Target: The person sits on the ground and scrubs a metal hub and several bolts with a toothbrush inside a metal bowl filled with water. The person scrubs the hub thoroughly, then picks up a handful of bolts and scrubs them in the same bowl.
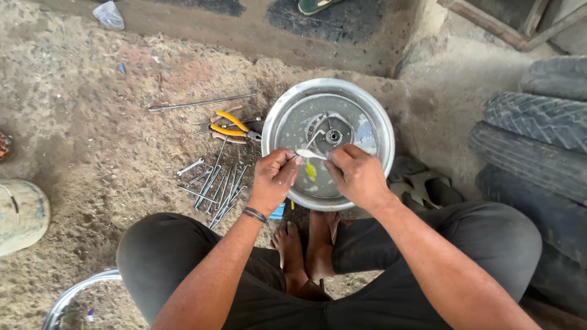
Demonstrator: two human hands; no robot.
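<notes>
A round metal basin (281,116) with murky liquid sits on the dirt floor in front of my bare feet. A small metal hub part (333,135) lies in its middle. Both hands hover over the basin's near side. My left hand (273,180) and my right hand (356,176) together pinch a small white piece (310,154) between their fingertips. A yellow scrap (311,171) shows just below it. A dark band is on my left wrist.
Yellow-handled pliers (229,127), several spanners and spokes (217,186) and a long thin rod (202,102) lie left of the basin. Stacked tyres (538,122) stand at the right, a sandal (422,183) by the basin, a wheel rim (73,296) at bottom left.
</notes>
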